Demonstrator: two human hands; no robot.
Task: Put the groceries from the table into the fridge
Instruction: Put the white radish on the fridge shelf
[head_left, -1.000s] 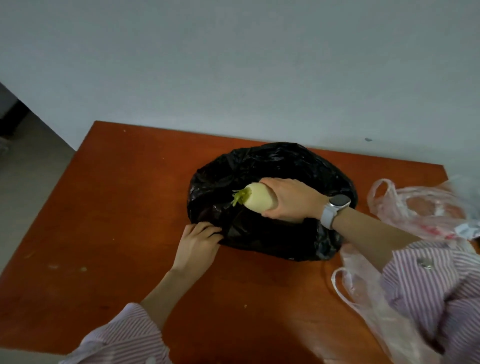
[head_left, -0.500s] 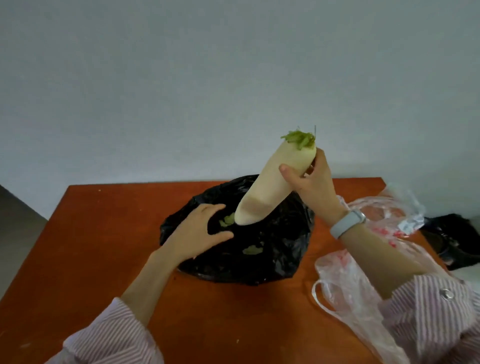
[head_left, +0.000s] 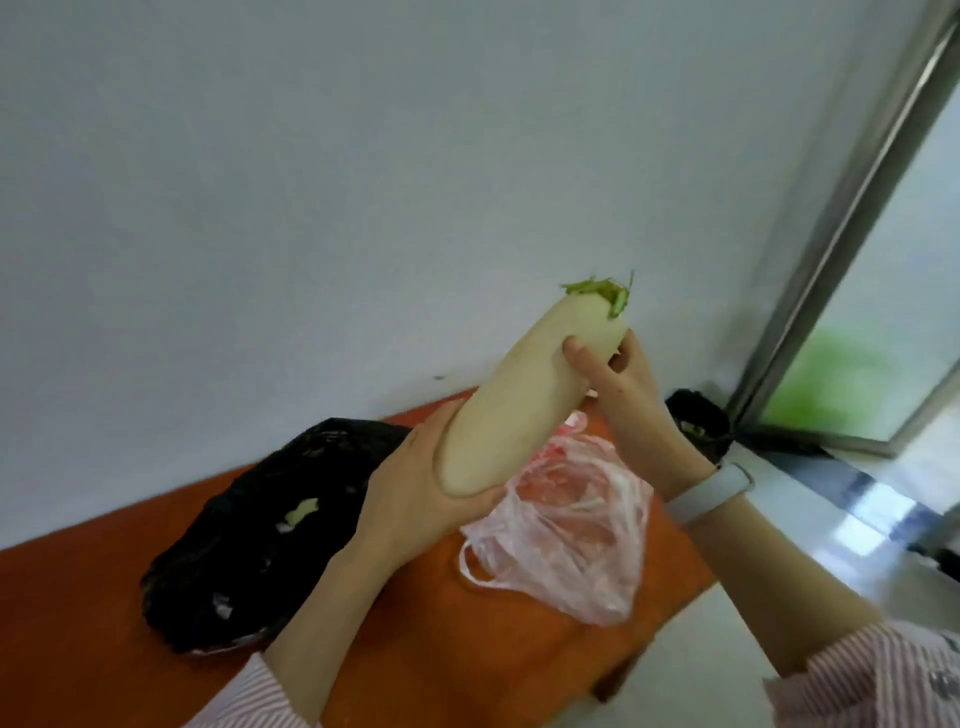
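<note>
Head view, tilted, close over table (head_left: 493, 649)

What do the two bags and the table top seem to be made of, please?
The black bag looks like thin glossy plastic film: it is crumpled and glints on its creases. The pink bag seems to be thinner, translucent plastic, with loop handles and the table showing through. The table looks like smooth reddish-brown wood or laminate, which one I cannot tell.

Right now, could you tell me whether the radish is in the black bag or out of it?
Out: both hands hold the radish in the air above the black bag.
</note>
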